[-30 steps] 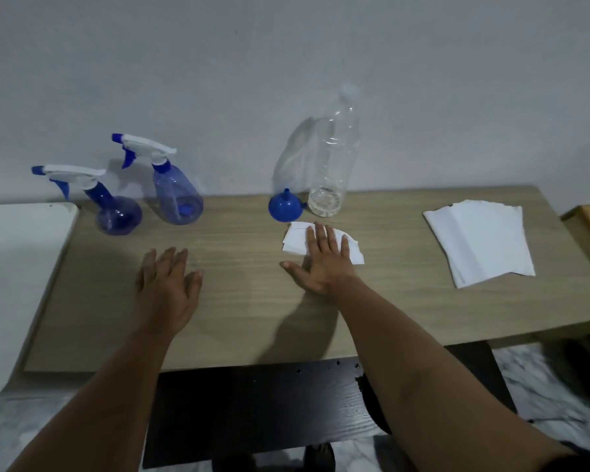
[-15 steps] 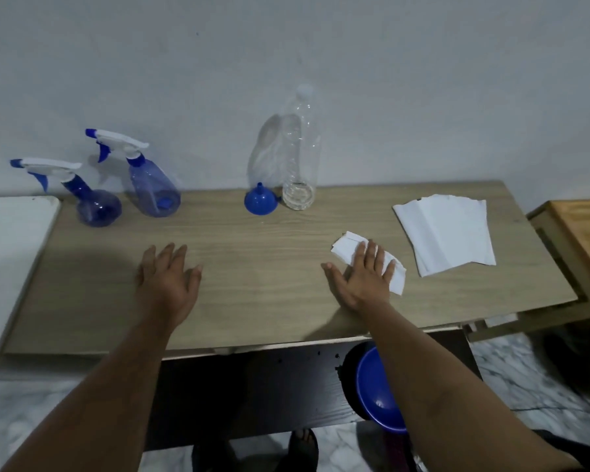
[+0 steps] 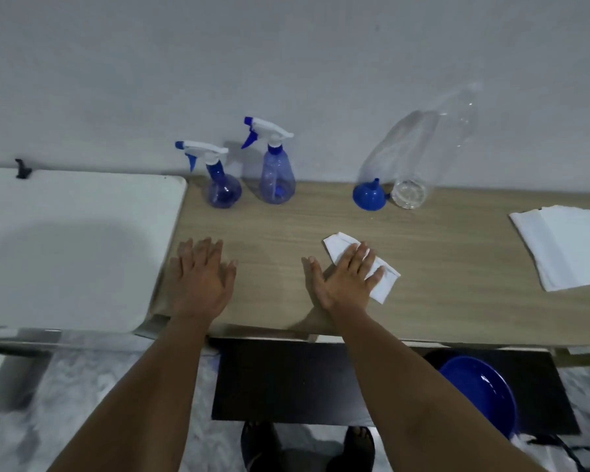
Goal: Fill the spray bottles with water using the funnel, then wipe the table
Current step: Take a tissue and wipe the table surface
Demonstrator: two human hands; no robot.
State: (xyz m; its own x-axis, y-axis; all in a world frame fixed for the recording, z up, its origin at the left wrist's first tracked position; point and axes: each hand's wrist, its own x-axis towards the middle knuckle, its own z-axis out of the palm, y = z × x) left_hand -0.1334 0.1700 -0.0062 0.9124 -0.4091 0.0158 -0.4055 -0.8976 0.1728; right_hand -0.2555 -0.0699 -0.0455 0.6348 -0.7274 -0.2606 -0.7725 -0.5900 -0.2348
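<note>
Two blue spray bottles stand against the wall, a round one (image 3: pixel 222 185) on the left and a taller one (image 3: pixel 276 175) beside it. A blue funnel (image 3: pixel 369 196) lies mouth-down next to a clear plastic bottle (image 3: pixel 419 158) with a little water in its base. My right hand (image 3: pixel 344 277) presses flat on a folded white tissue (image 3: pixel 361 264) on the wooden table (image 3: pixel 440 284). My left hand (image 3: pixel 201 277) rests flat on the table near its left edge, holding nothing.
A stack of white tissues (image 3: pixel 566 247) lies at the table's right end. A white surface (image 3: pixel 69 247) adjoins the table on the left. A blue basin (image 3: pixel 481 393) sits on the floor under the table's front edge, near my feet.
My right hand has slid the tissue back toward the left and the middle of the table. The view has shifted left. My left hand stays flat in place.
</note>
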